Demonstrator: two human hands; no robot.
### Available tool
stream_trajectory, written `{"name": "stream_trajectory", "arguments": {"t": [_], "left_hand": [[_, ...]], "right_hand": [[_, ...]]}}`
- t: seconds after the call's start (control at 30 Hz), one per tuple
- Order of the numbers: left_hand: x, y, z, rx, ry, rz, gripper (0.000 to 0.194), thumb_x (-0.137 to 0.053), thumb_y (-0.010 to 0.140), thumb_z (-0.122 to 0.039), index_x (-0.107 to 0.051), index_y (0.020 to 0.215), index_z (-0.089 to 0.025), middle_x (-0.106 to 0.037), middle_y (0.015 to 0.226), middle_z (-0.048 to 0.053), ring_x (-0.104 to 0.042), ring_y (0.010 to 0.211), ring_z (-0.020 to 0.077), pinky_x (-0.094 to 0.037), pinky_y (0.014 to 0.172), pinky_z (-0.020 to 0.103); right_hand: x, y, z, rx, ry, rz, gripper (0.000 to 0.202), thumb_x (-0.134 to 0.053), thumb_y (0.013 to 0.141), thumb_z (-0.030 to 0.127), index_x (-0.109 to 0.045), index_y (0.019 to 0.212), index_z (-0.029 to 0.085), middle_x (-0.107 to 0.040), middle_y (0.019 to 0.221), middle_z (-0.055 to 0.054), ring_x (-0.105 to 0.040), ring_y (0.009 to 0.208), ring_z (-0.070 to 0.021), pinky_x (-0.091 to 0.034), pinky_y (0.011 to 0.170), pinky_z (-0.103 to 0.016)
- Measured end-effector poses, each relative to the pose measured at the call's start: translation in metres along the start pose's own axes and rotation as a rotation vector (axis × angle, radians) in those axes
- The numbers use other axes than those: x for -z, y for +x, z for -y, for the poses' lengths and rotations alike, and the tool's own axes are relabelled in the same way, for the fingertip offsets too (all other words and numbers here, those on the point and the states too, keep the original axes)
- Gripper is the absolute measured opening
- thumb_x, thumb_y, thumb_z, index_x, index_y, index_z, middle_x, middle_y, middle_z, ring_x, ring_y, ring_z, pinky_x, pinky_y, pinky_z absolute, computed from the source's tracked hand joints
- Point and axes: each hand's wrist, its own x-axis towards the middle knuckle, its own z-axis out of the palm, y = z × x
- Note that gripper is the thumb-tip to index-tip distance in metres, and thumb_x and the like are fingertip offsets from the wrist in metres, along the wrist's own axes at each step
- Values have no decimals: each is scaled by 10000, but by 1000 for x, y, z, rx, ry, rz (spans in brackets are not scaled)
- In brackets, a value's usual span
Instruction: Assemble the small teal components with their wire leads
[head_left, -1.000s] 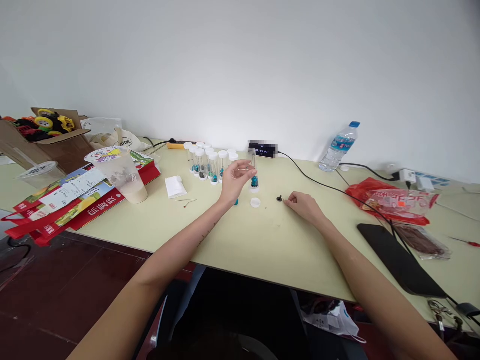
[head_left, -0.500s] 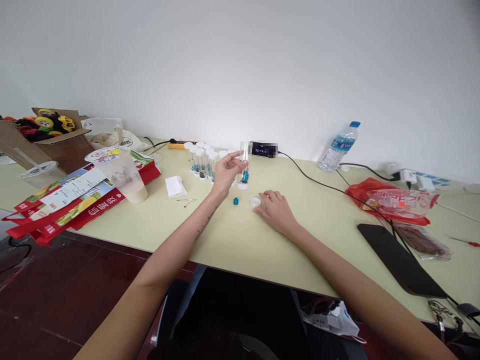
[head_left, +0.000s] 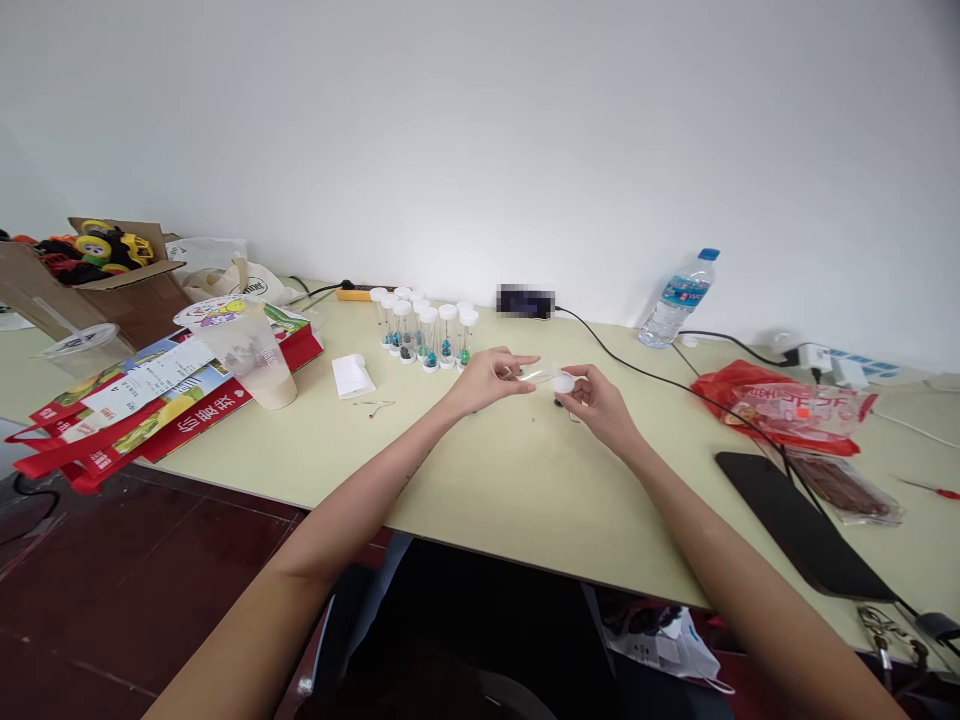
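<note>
My left hand [head_left: 489, 382] is closed around a clear tube [head_left: 535, 376], which lies tilted nearly flat in the air above the table. At the tube's right end is a white cap [head_left: 564, 382], pinched by the fingers of my right hand [head_left: 598, 404]. Whether the cap is seated on the tube I cannot tell. Just under the right fingers a small dark piece shows, too small to name. Behind my left hand stand several capped clear tubes [head_left: 427, 338] with blue, green and dark pieces inside.
A folded white paper [head_left: 352, 376], a drink cup [head_left: 262, 365] and red bags [head_left: 202, 410] are on the left, near a cardboard box [head_left: 127, 300]. A blurred-out display [head_left: 525, 301], a water bottle [head_left: 679, 300], a cable and a black phone-like slab [head_left: 802, 520] lie right.
My left hand has lowered the tube from upright to nearly flat and moved right. My right hand has picked up the white cap from the table and brought it to the tube's end.
</note>
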Motion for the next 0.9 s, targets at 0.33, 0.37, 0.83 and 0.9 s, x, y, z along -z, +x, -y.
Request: {"name": "stream_trajectory", "arguments": {"t": [0.33,0.37,0.83,0.9], "left_hand": [[-5,-1,9,-66,127,88,459,-677,653,-299,-587,1100,-254,-460,781,-2,-504,653,91,-404,632,235],[-5,0,10,-71,146,92,459,-673,657,-295,-583,1106,-254,-458,779,-3,-505,656,93,-405,636,236],[-1,-1,7,-58,289,173,469,-651,682,-309,-548,1139,-297,-421,776,-15,-483,620,81,-392,622,224],[-1,-1,8,-55,286,184,473,-654,678,-312,-548,1139,-295,-415,771,-18,-472,606,77,-388,610,223]], "right_hand": [[1,-3,22,24,215,-6,344,-627,727,401,-522,1005,226,-604,930,-46,-581,779,-185,-501,600,-300],[1,-3,23,19,228,3,341,-627,730,395,-522,1007,227,-603,944,-48,-582,794,-190,-505,613,-307],[5,-2,21,122,118,84,352,-578,771,394,-577,1100,269,-560,954,-41,-574,805,-181,-517,729,-354],[5,-2,20,126,95,98,355,-569,777,400,-576,1110,276,-556,957,-43,-572,797,-179,-519,708,-344]]}}
